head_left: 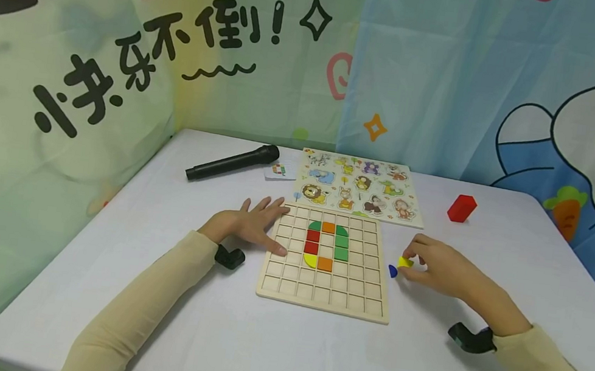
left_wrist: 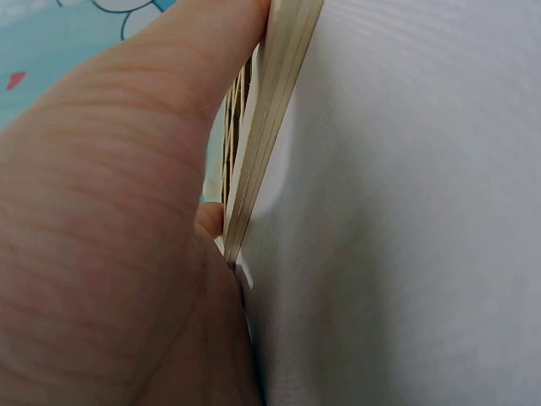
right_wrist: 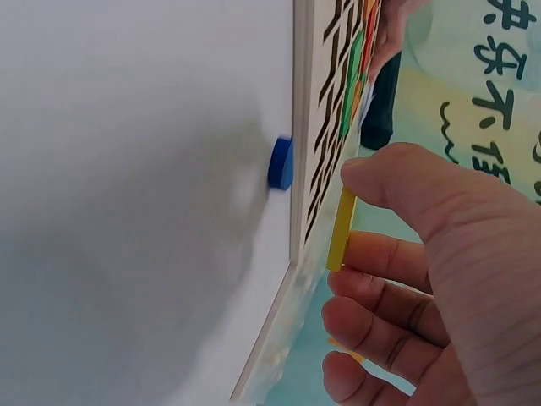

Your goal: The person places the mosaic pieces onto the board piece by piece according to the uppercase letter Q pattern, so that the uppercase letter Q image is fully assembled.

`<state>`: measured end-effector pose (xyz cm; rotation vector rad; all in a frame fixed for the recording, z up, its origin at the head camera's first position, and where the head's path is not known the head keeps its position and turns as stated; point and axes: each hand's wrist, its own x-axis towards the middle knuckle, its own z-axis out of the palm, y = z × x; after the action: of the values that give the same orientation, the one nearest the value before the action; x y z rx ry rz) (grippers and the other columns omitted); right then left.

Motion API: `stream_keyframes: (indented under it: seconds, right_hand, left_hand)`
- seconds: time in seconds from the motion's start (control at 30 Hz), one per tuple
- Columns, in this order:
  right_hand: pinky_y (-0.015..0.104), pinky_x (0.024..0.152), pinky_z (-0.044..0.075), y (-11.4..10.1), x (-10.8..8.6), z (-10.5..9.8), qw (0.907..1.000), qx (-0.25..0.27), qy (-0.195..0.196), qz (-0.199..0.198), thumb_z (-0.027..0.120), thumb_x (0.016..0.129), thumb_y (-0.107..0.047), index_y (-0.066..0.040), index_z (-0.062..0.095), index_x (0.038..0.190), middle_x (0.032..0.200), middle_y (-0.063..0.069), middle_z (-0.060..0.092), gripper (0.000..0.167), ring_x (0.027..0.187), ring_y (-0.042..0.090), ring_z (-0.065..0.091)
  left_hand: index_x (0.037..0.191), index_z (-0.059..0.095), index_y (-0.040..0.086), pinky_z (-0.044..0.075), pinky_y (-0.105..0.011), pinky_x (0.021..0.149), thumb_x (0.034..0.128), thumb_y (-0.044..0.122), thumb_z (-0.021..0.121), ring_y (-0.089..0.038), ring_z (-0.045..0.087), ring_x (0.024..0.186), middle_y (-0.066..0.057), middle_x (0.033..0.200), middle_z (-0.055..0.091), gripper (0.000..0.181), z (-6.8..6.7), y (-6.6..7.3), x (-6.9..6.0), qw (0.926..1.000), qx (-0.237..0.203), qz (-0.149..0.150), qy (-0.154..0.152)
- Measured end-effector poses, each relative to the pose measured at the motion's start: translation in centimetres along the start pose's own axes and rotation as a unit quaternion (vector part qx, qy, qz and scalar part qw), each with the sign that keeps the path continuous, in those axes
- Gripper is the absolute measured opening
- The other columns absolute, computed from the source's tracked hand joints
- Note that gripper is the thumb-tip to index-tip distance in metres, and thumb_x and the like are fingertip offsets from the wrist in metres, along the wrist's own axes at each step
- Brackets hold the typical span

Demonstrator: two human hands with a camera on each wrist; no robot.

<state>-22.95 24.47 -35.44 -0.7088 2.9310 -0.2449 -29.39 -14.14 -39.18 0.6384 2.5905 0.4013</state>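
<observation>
A wooden grid board [head_left: 286, 282] lies on the white table with several colored tiles set in its squares: green, orange, red and yellow. My left hand [head_left: 251, 226] rests on the board's left edge with its fingers spread. Just right of the board, my right hand [head_left: 439, 266] pinches a yellow tile [right_wrist: 341, 228] between thumb and fingers, raised off the table in the right wrist view. Beside the board's right edge lies a blue tile [head_left: 393, 272] with a curved side, close to my right thumb. In the left wrist view the board's edge [left_wrist: 266, 127] runs along the thumb.
Behind the grid board lies an animal picture board [head_left: 361, 187]. A black microphone [head_left: 232, 163] and a small patterned card [head_left: 280, 171] are at the back left. A red block [head_left: 462, 208] stands at the back right. Printed curtains [head_left: 426, 71] hang behind the table.
</observation>
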Motion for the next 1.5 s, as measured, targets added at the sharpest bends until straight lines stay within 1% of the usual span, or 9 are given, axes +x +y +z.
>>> stream_keyframes:
  seconds: [0.2, 0.37, 0.53, 0.77, 0.87, 1.03, 1.2, 1.33, 1.5]
  right_hand:
    - [0.029, 0.071, 0.054, -1.4, 0.4, 0.3, 0.9995, -0.006, 0.01, -0.031, 0.078, 0.082, -0.03, -0.014, 0.07, 0.094, 0.094, -0.002, 0.06, 0.022, 0.082, 0.015, 0.056]
    - [0.03, 0.073, 0.053, -2.7, 1.0, 0.5, 0.9984, -0.008, 0.003, -0.055, 0.077, 0.083, -0.033, -0.014, 0.07, 0.095, 0.096, -0.002, 0.06, 0.024, 0.083, 0.014, 0.055]
    - [0.029, 0.07, 0.049, -4.0, 1.6, 0.9, 0.9967, -0.012, -0.001, -0.08, 0.076, 0.084, -0.036, -0.013, 0.07, 0.096, 0.098, -0.002, 0.058, 0.027, 0.081, 0.012, 0.051]
    - [0.029, 0.074, 0.051, -5.6, 2.6, 1.6, 0.9941, -0.025, -0.005, -0.105, 0.075, 0.085, -0.036, -0.014, 0.07, 0.097, 0.096, -0.004, 0.056, 0.026, 0.083, 0.011, 0.051]
    - [0.028, 0.074, 0.051, -6.3, 3.0, 2.0, 0.9921, -0.026, -0.004, -0.123, 0.075, 0.085, -0.034, -0.013, 0.07, 0.095, 0.093, -0.004, 0.055, 0.024, 0.082, 0.011, 0.05]
    - [0.023, 0.064, 0.042, -7.2, 3.5, 2.6, 0.9885, -0.029, -0.001, -0.149, 0.074, 0.086, -0.031, -0.013, 0.069, 0.094, 0.088, -0.004, 0.052, 0.021, 0.076, 0.009, 0.047]
    - [0.021, 0.062, 0.037, -7.6, 3.6, 2.8, 0.9863, -0.031, 0.005, -0.162, 0.073, 0.088, -0.03, -0.011, 0.071, 0.099, 0.087, -0.004, 0.051, 0.022, 0.074, 0.008, 0.044]
    - [0.02, 0.063, 0.041, -7.7, 3.6, 2.9, 0.9842, -0.035, 0.013, -0.173, 0.074, 0.088, -0.028, -0.011, 0.074, 0.102, 0.089, -0.003, 0.055, 0.023, 0.075, 0.008, 0.046]
    - [0.024, 0.072, 0.052, -7.7, 3.8, 2.9, 0.9809, -0.039, 0.02, -0.19, 0.075, 0.087, -0.024, -0.011, 0.075, 0.103, 0.092, -0.002, 0.061, 0.021, 0.078, 0.009, 0.052]
  left_hand:
    - [0.159, 0.008, 0.022, -0.011, -0.06, 0.116, 0.077, 0.069, 0.066, -0.027, -0.014, 0.151, -0.002, 0.165, -0.011, 0.111, 0.0, -0.1, 0.1, 1.0, -0.002, -0.001, 0.0]
    - [0.159, 0.008, 0.022, -0.011, -0.06, 0.116, 0.0774, 0.069, 0.066, -0.027, -0.014, 0.151, -0.002, 0.165, -0.011, 0.11, 0.0, -0.1, 0.1, 1.0, -0.001, -0.001, 0.0]
    - [0.159, 0.008, 0.022, -0.01, -0.061, 0.116, 0.0767, 0.069, 0.066, -0.027, -0.014, 0.151, -0.002, 0.165, -0.011, 0.111, 0.1, -0.1, 0.1, 1.0, -0.001, 0.001, 0.001]
    - [0.159, 0.006, 0.024, -0.011, -0.06, 0.116, 0.0761, 0.072, 0.064, -0.025, -0.015, 0.151, 0.0, 0.165, -0.013, 0.112, 0.3, -0.4, 0.6, 1.0, 0.006, -0.006, -0.001]
    - [0.159, 0.006, 0.024, -0.011, -0.059, 0.116, 0.0758, 0.073, 0.064, -0.025, -0.015, 0.151, 0.001, 0.165, -0.012, 0.112, 0.4, -0.5, 0.6, 0.9999, 0.008, -0.007, 0.001]
    - [0.159, 0.006, 0.024, -0.011, -0.06, 0.116, 0.0748, 0.074, 0.064, -0.025, -0.015, 0.151, 0.0, 0.165, -0.012, 0.113, 0.3, -0.5, 0.5, 1.0, 0.006, -0.004, 0.002]
    - [0.159, 0.007, 0.023, -0.01, -0.061, 0.116, 0.0759, 0.072, 0.065, -0.026, -0.014, 0.151, -0.002, 0.165, -0.011, 0.112, 0.1, -0.4, 0.4, 1.0, 0.003, 0.003, 0.002]
    - [0.159, 0.007, 0.022, -0.01, -0.061, 0.116, 0.0769, 0.07, 0.065, -0.026, -0.014, 0.151, -0.001, 0.165, -0.011, 0.111, 0.1, -0.3, 0.4, 1.0, 0.005, 0.001, 0.003]
    - [0.159, 0.007, 0.022, -0.01, -0.061, 0.116, 0.0771, 0.07, 0.065, -0.026, -0.015, 0.151, -0.001, 0.165, -0.011, 0.111, 0.2, -0.3, 0.3, 1.0, 0.007, 0.0, 0.0]
